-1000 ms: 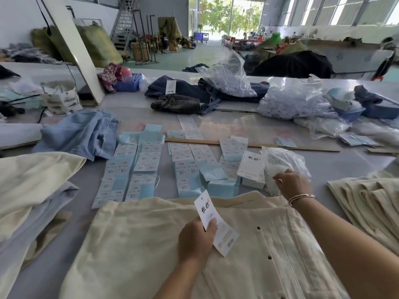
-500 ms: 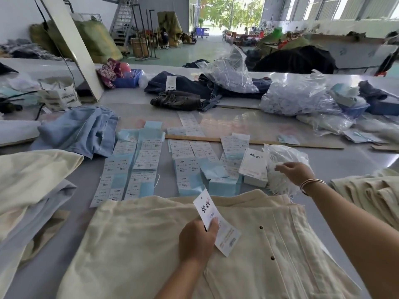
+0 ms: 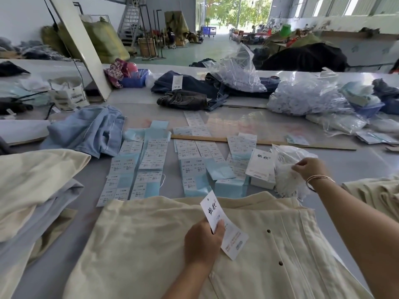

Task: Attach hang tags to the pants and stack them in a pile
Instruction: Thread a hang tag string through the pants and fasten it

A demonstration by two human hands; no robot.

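So the cream pants (image 3: 164, 251) are spread flat along the near edge of the bench (image 3: 356, 160), and the left hand (image 3: 201, 241) hovers over them, pinching a white hang tag (image 3: 223, 229) between thumb and fingers. The right hand (image 3: 311, 169) is off toward the right side, fingers curled in and pinching at a clear bag of white strings (image 3: 287, 169). Rows of size stickers (image 3: 151, 160) lie mid-bench behind the pants, with more cream pants piled (image 3: 32, 180) at the left edge.

hands (image 3: 203, 244): 2 | wooden ruler (image 3: 259, 142): 1 | held hang tag (image 3: 222, 227): 1
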